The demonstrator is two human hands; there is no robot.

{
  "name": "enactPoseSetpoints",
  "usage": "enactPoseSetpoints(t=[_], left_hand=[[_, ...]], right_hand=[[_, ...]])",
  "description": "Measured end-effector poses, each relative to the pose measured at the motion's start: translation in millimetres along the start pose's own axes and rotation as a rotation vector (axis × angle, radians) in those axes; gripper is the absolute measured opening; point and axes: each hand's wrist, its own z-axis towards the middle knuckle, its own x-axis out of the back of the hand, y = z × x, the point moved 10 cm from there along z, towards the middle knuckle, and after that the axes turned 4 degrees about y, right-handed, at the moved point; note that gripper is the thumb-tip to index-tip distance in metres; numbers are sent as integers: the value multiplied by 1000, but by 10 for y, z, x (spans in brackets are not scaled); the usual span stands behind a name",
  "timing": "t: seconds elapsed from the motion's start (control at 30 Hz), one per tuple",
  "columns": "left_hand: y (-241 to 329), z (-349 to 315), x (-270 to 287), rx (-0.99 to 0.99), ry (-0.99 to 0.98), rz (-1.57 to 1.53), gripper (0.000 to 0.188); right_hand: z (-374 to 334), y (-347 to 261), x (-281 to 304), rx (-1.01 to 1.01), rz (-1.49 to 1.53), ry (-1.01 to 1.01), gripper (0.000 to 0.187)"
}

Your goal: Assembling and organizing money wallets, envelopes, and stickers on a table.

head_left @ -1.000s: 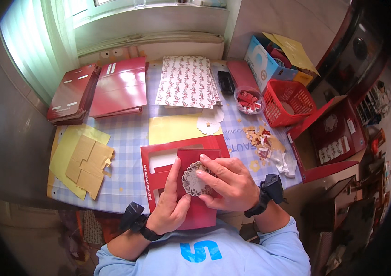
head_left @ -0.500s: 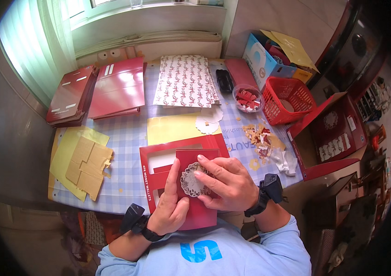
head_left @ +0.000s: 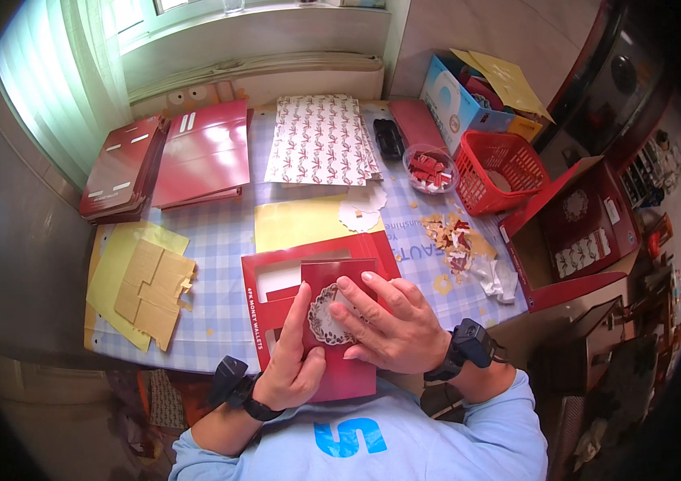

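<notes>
A dark red folded card [head_left: 347, 380] lies under both hands, over a larger red cardboard sleeve [head_left: 255, 280] with cut-out windows. My left hand [head_left: 288, 370] grips the card's left edge, its index finger straight along that edge and its thumb on the face. A round silvery-white wreath-shaped decoration [head_left: 323, 322] sits on the card's face. My right hand [head_left: 395, 333] rests on the decoration with fingers spread and fairly flat, partly covering its right side.
Stacks of red folders [head_left: 204, 156] and patterned sheets [head_left: 320, 144] stand at the back. Cardboard pieces [head_left: 152, 289] lie left. Right are paper scraps [head_left: 453, 240], a tub of red pieces [head_left: 430, 170], a red basket [head_left: 489, 188] and an open red box [head_left: 545, 289].
My right hand's fingers have spread further and shifted slightly over the decoration. The card and my left hand have moved a little to the left.
</notes>
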Motion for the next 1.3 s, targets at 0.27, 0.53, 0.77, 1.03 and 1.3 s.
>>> enactPoseSetpoints(t=[0.27, 0.53, 0.77, 1.03, 1.3], left_hand=[[21, -13, -42, -49, -50, 28, 83], [134, 167, -156, -62, -218, 84, 89], [401, 263, -193, -84, -430, 254, 85], [-12, 182, 338, 224, -153, -317, 59], [-369, 93, 203, 181, 61, -158, 17]], right_hand=[[-41, 155, 24, -97, 235, 39, 49], [12, 941, 428, -500, 717, 153, 77], [204, 630, -201, -497, 1266, -462, 47], [-378, 901, -307, -894, 1670, 74, 17], [-751, 820, -577, -862, 1497, 163, 12]])
